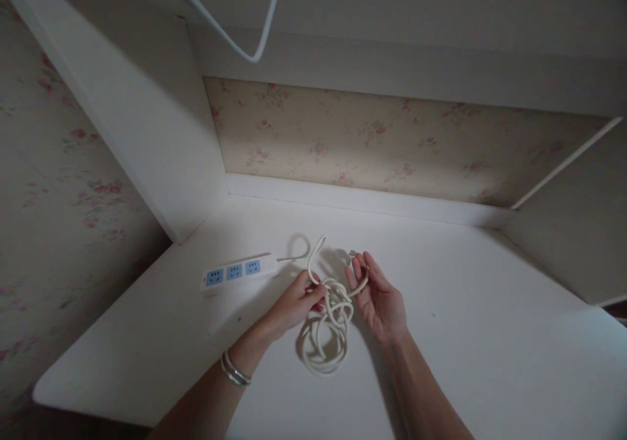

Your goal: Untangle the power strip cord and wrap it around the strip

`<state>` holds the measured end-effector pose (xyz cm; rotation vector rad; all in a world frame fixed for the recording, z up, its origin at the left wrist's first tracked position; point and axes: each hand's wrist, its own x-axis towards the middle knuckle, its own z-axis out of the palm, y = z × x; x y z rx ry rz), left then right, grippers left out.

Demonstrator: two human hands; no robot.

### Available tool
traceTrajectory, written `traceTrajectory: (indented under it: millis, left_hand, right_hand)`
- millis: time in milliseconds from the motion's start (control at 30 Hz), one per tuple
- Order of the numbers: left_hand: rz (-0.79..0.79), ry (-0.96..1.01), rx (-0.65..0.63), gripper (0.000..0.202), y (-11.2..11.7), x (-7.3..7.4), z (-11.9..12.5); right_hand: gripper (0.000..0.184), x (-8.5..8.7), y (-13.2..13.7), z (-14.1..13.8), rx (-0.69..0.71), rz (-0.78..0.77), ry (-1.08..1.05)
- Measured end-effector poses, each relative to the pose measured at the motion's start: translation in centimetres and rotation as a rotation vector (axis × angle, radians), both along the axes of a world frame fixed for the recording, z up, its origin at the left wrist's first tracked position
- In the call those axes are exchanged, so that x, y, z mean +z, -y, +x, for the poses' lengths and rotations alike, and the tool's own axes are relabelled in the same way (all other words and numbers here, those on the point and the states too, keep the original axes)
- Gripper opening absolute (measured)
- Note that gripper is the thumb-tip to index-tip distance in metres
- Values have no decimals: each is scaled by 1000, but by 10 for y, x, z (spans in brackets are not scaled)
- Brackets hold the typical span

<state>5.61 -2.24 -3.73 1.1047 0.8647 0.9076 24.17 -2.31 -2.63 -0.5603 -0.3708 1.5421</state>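
My left hand (300, 299) pinches a bundled cream power cord (327, 355), its thumb and fingers closed on the upper part of the tangle. Loops of the cord hang below that hand. My right hand (381, 299), palm partly turned up, has the cord's free end running across its curved fingers. Beside those fingertips shows the plug (351, 256), partly hidden. A white power strip (240, 271) with three blue socket faces lies left of my hands. From its right end the cord runs along the desk towards the bundle, with one loop standing up above my left hand.
The white desk (470, 335) reaches back to a low white ledge (362, 202) and floral wallpaper (318, 140). White panels stand at left (147, 100) and right (578, 218). A pale cable (255, 55) hangs from above, near the shelf (392, 48).
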Motion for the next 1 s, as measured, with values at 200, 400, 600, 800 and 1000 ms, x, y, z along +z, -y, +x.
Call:
traceTrajectory:
  millis: [200,400,600,800,1000]
  left_hand:
    - [-47,83,86,29,1,7,-1]
    - [-177,337,162,19,-7,15,-10]
    - [-228,339,180,15,-8,19,-14]
    - [-234,316,201,15,-7,21,-13]
    - [-205,261,102,17,-4,24,-8]
  right_hand:
    - [47,4,4,-5,34,94,135]
    - [19,1,7,-13,11,167,346]
    - [19,-7,6,-13,-13,175,472]
    - [19,-13,6,-15,-32,203,557]
    - [18,-7,9,-21,14,250,649]
